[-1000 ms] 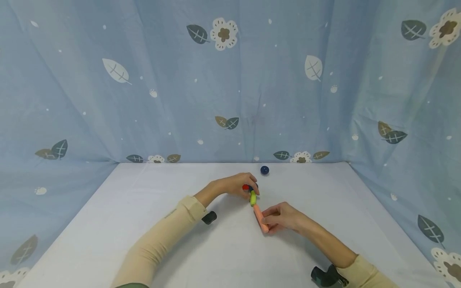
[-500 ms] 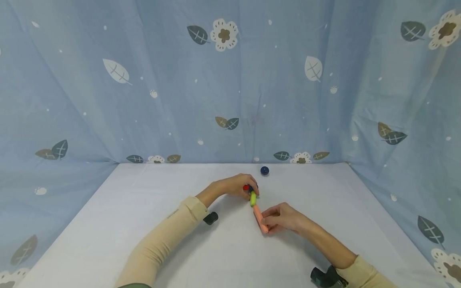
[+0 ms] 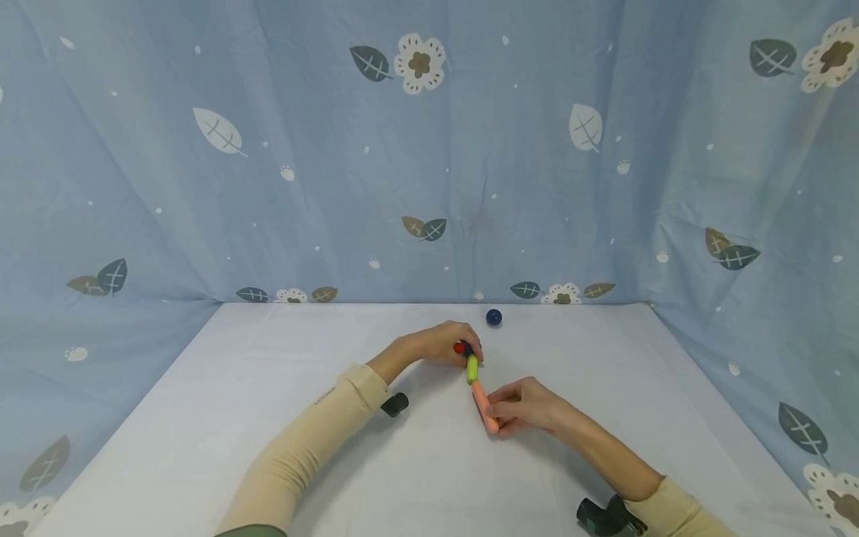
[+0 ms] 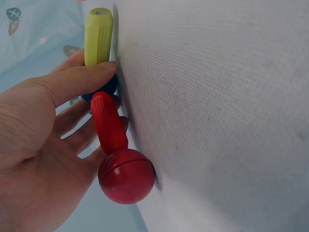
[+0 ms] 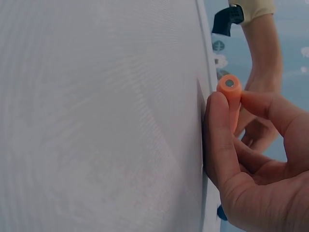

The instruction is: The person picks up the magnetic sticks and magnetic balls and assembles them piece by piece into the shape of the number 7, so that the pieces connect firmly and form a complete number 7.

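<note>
My left hand (image 3: 448,341) pinches a yellow-green magnetic rod (image 4: 98,38) at its lower end, where it meets a dark blue ball (image 4: 109,87). The thumb partly hides that ball. A red rod (image 4: 109,123) joins the blue ball too and ends in a red ball (image 4: 126,177) near the table. Between the thumb and fingers of my right hand (image 3: 530,405) is an orange magnetic rod (image 3: 485,407), a grey tip showing in the right wrist view. In the head view its far end lies against the near end of the yellow-green rod; whether they touch I cannot tell.
A loose dark blue ball (image 3: 493,317) lies on the white table (image 3: 403,470) near its back edge. Dark wrist devices (image 3: 396,405) sit under both forearms. A blue patterned curtain (image 3: 429,149) hangs behind and at both sides.
</note>
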The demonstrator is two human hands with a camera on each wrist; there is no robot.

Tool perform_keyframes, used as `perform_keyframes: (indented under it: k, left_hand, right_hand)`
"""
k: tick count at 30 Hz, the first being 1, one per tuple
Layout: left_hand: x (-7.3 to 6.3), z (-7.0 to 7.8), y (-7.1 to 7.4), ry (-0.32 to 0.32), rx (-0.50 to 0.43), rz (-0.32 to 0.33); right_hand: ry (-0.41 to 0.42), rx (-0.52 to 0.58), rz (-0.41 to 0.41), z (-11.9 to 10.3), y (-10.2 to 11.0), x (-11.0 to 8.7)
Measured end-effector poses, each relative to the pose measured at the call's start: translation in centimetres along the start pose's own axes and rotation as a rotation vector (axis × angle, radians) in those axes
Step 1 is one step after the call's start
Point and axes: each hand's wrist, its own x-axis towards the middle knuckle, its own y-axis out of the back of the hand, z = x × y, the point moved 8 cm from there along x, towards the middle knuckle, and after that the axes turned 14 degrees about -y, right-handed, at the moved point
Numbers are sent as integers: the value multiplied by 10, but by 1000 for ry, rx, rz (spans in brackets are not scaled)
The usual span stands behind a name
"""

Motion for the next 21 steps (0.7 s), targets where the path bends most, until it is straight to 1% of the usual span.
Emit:
perform_keyframes:
  k: [8, 14, 21]
  left_hand:
    - [2, -4, 0, -12, 4, 15]
    - [2, -3, 1, 6, -2, 6]
    - [4, -3, 4, -3, -9, -1]
  right_hand:
    - [-34, 5, 30, 1, -1, 0]
    - [-29, 19, 13, 0, -3, 0]
    - [-24, 50, 2, 0, -4, 1]
